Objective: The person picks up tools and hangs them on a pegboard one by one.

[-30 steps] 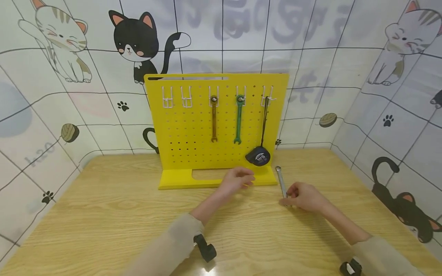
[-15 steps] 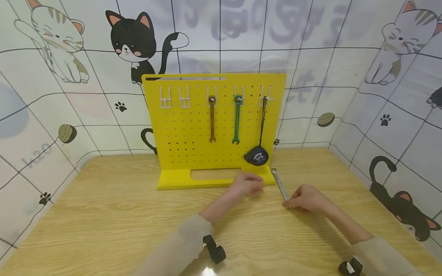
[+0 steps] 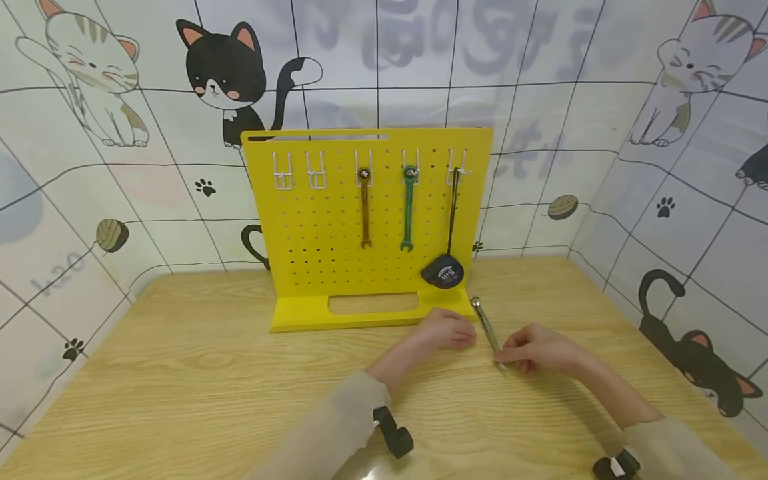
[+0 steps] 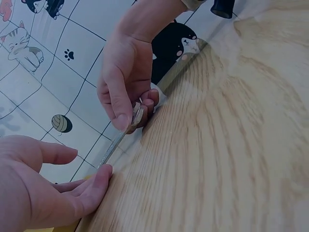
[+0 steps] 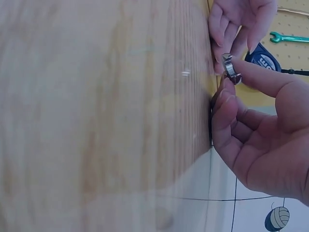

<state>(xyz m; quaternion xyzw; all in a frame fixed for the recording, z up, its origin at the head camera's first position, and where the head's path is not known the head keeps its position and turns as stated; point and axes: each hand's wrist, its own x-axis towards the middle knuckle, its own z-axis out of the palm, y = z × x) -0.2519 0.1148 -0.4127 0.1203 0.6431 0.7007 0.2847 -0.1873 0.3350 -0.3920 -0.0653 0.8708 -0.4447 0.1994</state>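
Note:
A silver combination wrench [image 3: 487,326] slants over the wooden table, to the right of the yellow pegboard's base, its ring end toward the board. My right hand [image 3: 543,349] pinches it near the open-jaw end [image 5: 231,69] between thumb and fingers. Close by on the left, my left hand [image 3: 445,331] hovers near the board's front edge, fingers loosely extended. In the left wrist view the left hand [image 4: 58,188] has thumb and fingers apart, its fingertips by the wrench's far end; whether they touch it I cannot tell.
On the yellow pegboard [image 3: 342,230] hang a brown wrench [image 3: 365,212], a green wrench [image 3: 409,212] and a black tape measure [image 3: 447,271] on its strap. Two white wire hooks [image 3: 315,171] at the left carry nothing. A cat-printed backdrop [image 3: 534,120] encloses the table [image 3: 198,373].
My left hand has moved right, toward the wrench. The right hand keeps its pinch and has shifted slightly right and nearer me, the wrench turning a little. The view has drifted slightly.

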